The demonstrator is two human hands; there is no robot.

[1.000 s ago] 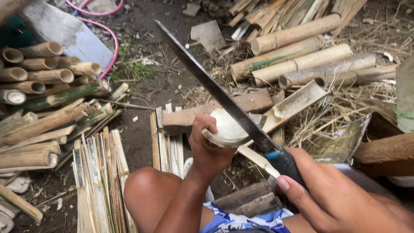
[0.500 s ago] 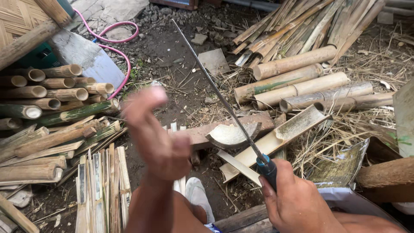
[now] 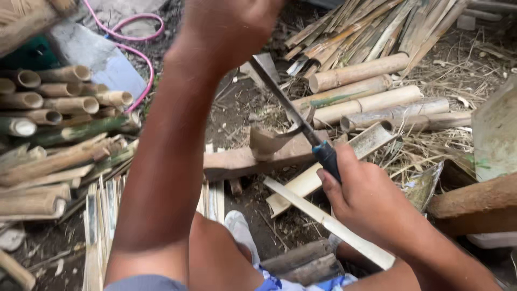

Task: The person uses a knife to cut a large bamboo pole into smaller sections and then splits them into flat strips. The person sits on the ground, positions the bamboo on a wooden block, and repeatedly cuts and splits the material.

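Fingers of the right hand [image 3: 366, 199] were wrapped tight around the blue handle of a long knife [image 3: 293, 116], its blade sunk into the top of a short bamboo piece [image 3: 269, 141] standing on a wooden block [image 3: 237, 161]. The left hand [image 3: 229, 27] was raised high above the blade, blurred; whether it was closed or spread could not be told. Split bamboo strips [image 3: 328, 222] lay just beside the block. Round bamboo poles [image 3: 355, 73] lay beyond, with more stacked at the left [image 3: 59, 102] near a pink hose [image 3: 141, 40].

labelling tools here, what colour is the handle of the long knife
Blue: the knife handle shows just above the right hand gripping it, in the head view.
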